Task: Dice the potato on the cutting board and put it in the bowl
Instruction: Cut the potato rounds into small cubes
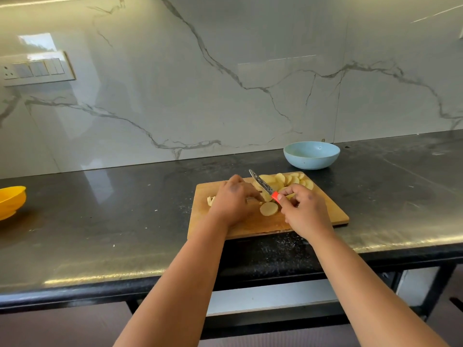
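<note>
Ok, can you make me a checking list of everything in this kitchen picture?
Surface: dark stone counter, speckled and scuffed.
Job's things: wooden cutting board with potato slices; one round slice lies apart; blue bowl behind the board looks empty.
Clutter: yellow bowl at far left.
Hands: left hand rests on potato pieces; right hand holds the red-handled knife.
Cables: nothing seen.
Surroundings: marble wall, switch panel.

Pale blue bowl (pixel 311 155), red-handled knife (pixel 263 185), yellow bowl (pixel 11 201), black counter (pixel 100 221)
</note>
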A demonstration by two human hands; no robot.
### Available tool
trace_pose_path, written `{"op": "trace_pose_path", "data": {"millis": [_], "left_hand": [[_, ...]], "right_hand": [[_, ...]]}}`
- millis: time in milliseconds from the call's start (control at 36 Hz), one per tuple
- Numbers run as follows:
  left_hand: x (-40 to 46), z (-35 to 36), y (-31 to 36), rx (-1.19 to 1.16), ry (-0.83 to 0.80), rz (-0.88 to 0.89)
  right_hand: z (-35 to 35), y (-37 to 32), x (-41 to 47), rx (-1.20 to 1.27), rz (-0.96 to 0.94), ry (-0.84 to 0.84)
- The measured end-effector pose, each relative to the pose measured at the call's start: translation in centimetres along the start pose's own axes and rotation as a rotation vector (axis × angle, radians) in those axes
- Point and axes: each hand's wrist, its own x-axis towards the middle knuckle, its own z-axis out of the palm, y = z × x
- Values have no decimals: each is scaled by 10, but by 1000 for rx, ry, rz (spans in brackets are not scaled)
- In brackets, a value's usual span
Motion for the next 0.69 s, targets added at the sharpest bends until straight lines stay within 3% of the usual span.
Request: {"op": "trace_pose_path", "data": {"millis": [167, 306, 444, 556, 694], "left_hand": [[4, 1, 4, 120, -44, 38], [2, 2, 6, 269, 40, 33], [-7, -7, -7, 435, 144, -228], [-15, -14, -19, 283, 291, -413], [-16, -11, -18, 116, 229, -357]], "right_hand": [[0, -1, -1, -1, -2, 3], [0, -1, -1, 2, 6, 3], [0, -1, -1, 4, 9, 6], [0, -1, -1, 8, 18, 5], [0, 0, -1, 21, 10, 7]]}}
